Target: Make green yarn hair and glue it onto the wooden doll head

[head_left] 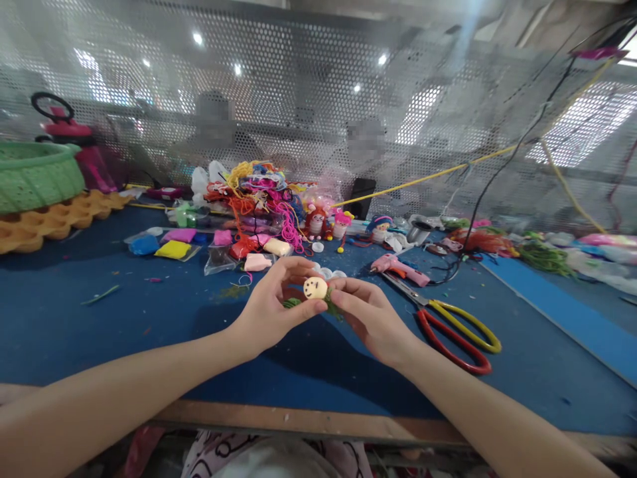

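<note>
Between my two hands, above the blue table, is a small doll head (pixel 314 288), cream-coloured and round with a dark drawn face. Green yarn-like strands show at its right side and below my left fingers. My left hand (pixel 279 299) is closed round the head, thumb below and fingers above. On the other side, the fingertips of my right hand (pixel 368 312) pinch the head's edge and the green strands. Right of my right hand lie large scissors (pixel 455 325) with one yellow and one red handle. A pink glue gun (pixel 401 269) rests at their blades.
Behind my hands lie clay packets (pixel 173 249), a heap of coloured yarn (pixel 256 192) and several finished dolls (pixel 316 222). At left are a green basket (pixel 40 176), an egg tray (pixel 64 216) and a pink bottle (pixel 94 159). A black cord (pixel 490 179) hangs at right before a perforated metal screen (pixel 298 86).
</note>
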Motion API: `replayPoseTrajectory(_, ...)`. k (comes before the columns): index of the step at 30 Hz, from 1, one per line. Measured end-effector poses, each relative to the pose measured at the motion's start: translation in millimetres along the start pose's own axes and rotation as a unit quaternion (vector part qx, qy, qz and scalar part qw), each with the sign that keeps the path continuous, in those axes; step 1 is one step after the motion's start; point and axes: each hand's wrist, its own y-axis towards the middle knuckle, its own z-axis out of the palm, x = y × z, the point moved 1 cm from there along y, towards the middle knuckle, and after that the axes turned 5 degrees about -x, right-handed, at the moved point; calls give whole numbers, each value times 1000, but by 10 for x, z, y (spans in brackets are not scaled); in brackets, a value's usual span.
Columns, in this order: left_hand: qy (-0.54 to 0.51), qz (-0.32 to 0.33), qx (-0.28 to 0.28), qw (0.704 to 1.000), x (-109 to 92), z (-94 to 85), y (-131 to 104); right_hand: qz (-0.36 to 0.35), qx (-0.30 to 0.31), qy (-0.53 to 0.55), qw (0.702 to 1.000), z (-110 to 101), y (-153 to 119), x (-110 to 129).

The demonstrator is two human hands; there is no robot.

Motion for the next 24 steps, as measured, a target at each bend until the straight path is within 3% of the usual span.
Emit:
replayPoseTrajectory(4, -24, -25, -12, 999, 5, -9, 16, 5, -1, 45, 999, 18, 10, 12)
replayPoseTrajectory(7, -88, -80, -18, 993, 28, -24, 32, -7, 3, 41, 999, 13, 23, 6)
replayPoseTrajectory(13, -224, -206, -2, 953, 55, -27, 64, -38, -71, -37, 996, -38, 58, -28)
replayPoseTrajectory(18, -249, -225, -42, 941, 79, -31, 86, -27, -90, -64, 994, -28, 56, -24)
replayPoseTrajectory(24, -250, -233, -50, 939, 93, -30, 96, -32, -38, 9, 999, -11, 53, -18)
